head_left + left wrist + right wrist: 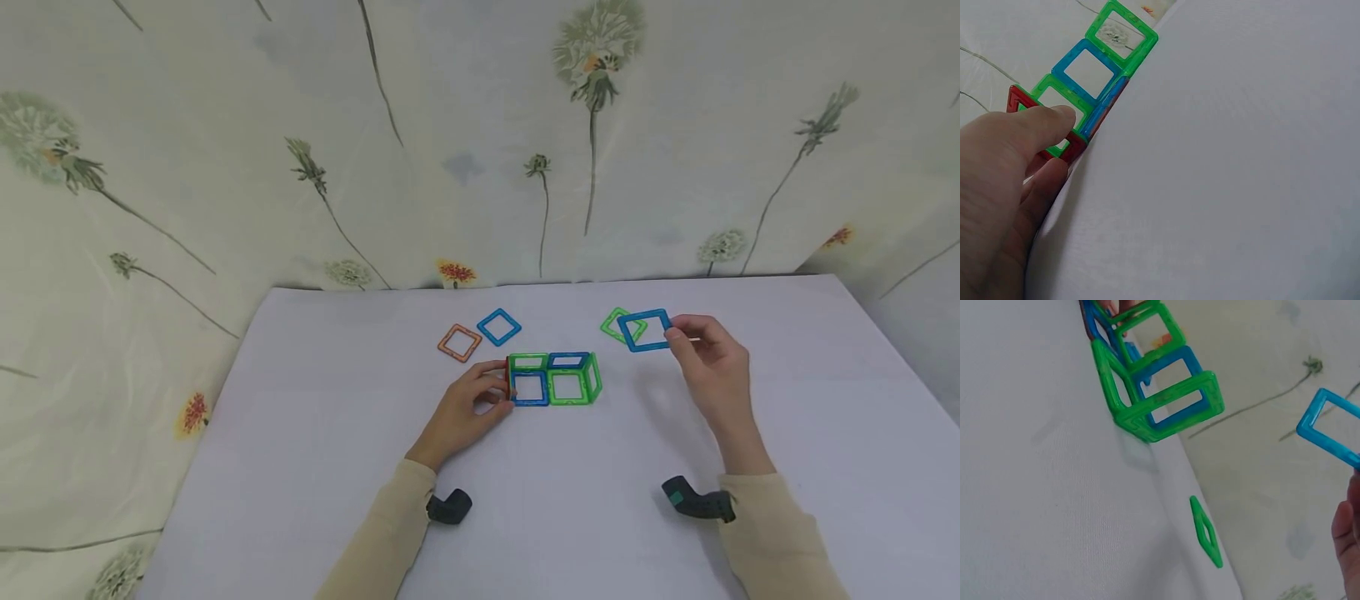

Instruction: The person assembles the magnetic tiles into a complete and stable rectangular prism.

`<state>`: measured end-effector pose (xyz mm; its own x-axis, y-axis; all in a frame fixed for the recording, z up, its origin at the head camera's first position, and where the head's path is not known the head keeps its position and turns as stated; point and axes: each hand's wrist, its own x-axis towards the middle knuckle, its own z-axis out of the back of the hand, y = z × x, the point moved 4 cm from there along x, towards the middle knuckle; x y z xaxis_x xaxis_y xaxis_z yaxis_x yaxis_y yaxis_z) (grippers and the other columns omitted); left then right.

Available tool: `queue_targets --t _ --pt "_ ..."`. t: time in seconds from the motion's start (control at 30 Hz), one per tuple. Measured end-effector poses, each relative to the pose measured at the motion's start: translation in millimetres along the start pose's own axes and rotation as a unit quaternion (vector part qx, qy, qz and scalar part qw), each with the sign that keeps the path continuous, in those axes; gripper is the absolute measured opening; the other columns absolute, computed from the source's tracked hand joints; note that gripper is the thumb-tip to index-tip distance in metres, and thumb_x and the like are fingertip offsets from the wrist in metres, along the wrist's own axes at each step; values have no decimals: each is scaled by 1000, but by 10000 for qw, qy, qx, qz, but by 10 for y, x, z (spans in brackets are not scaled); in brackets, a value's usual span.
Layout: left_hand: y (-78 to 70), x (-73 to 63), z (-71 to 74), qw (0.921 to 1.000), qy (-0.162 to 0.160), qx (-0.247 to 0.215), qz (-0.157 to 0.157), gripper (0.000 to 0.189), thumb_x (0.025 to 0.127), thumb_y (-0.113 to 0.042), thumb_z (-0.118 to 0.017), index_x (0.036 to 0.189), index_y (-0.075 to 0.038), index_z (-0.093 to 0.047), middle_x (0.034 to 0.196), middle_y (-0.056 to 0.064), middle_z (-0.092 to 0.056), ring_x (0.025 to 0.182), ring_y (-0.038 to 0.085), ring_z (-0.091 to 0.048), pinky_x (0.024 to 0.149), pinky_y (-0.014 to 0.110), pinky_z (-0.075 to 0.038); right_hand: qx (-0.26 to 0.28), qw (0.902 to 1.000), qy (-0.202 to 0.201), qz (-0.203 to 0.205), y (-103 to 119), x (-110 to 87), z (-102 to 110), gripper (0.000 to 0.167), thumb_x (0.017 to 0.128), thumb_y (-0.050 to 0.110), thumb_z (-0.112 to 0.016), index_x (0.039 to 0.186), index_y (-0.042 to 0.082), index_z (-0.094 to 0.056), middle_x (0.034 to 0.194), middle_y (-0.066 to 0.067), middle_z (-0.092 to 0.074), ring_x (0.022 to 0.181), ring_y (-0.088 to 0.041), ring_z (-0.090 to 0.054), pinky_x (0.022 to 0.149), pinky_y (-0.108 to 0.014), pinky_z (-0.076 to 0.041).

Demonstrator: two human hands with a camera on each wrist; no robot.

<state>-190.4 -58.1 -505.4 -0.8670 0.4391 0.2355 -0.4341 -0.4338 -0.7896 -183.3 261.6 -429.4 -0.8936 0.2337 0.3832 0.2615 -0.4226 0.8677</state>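
Square magnetic tiles with open middles form a low structure [570,402] on the table, with green and blue tiles lying flat and others standing along the back and right end. A red tile [1075,149] stands at its left end. My left hand [461,417] pinches that red tile, with the thumb on its inner side in the left wrist view. Raised to the right of the structure, my right hand [712,367] holds a blue magnetic tile [651,347] by its right edge between thumb and fingers. In the right wrist view this blue tile [1335,448] is partly cut off.
A loose green tile [611,318] lies behind the held blue tile, partly covered by it in the head view. Behind the structure to the left lie an orange tile [471,348] and a blue tile [509,335]. A floral curtain [480,167] hangs beyond the table's back edge.
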Motion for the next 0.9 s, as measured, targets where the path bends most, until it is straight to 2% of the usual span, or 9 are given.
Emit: queue_targets --t 0.27,0.47,0.6,0.9 --pt "11 -4 4 10000 48 -27 35 20 87 -21 -68 106 -16 -66 138 -8 -47 93 7 -63 84 19 -52 -53 9965 339 757 134 -54 -112 18 91 6 -61 108 0 -62 97 14 -61 87 -1 -55 81 -9 -42" --pt "17 -9 1 10000 28 -28 0 20 87 -22 -68 107 -16 -66 138 -8 -47 93 6 -63 84 19 -52 -98 9949 478 887 137 -77 -154 17 90 0 -59 106 -2 -61 96 15 -60 88 -2 -53 83 -9 -40" --pt "15 -9 2 10000 26 -23 3 20 87 -23 -68 106 -17 -66 139 -8 -47 94 6 -63 84 19 -52 -214 9935 597 947 243 -119 -192 18 89 -1 -60 107 -2 -61 95 15 -59 87 -1 -51 81 -9 -40" --pt "24 -10 2 10000 9 1 30 21 87 -24 -68 107 -17 -66 140 -10 -45 93 5 -63 85 21 -52 -408 9848 836 1464 574 -205 -273 18 86 -6 -62 104 -4 -62 89 -2 -60 83 -1 -49 75 -10 -38"
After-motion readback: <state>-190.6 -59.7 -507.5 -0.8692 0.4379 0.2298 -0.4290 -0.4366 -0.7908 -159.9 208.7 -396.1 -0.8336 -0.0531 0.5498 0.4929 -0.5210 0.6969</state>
